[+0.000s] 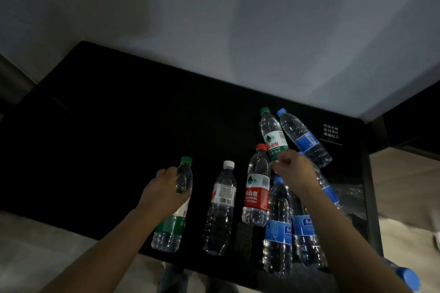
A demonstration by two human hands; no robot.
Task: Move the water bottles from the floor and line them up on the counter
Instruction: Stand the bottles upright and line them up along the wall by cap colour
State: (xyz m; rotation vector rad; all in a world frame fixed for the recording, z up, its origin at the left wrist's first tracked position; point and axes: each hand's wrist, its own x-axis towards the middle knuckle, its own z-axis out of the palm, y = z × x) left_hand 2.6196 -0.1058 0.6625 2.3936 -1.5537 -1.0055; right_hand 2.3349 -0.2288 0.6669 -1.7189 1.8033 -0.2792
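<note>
Several water bottles stand on the black counter [119, 150]. My left hand [164, 191] grips a green-capped, green-labelled bottle [172, 226] at its upper body. Right of it stands a white-capped bottle [220, 209], then a red-labelled bottle [257, 188]. My right hand [294, 171] holds the lower part of a second green-capped bottle [272, 135] at the back. A blue-labelled bottle [303, 137] leans beside it. Two blue-labelled bottles [278, 228] stand at the front right, and another is partly hidden behind my right forearm.
A pale wall rises behind the counter. Small white printed text [331, 132] marks the counter's right end. Light flooring shows at the right and lower left. A blue-capped bottle [408, 277] appears at the bottom right, below the counter edge.
</note>
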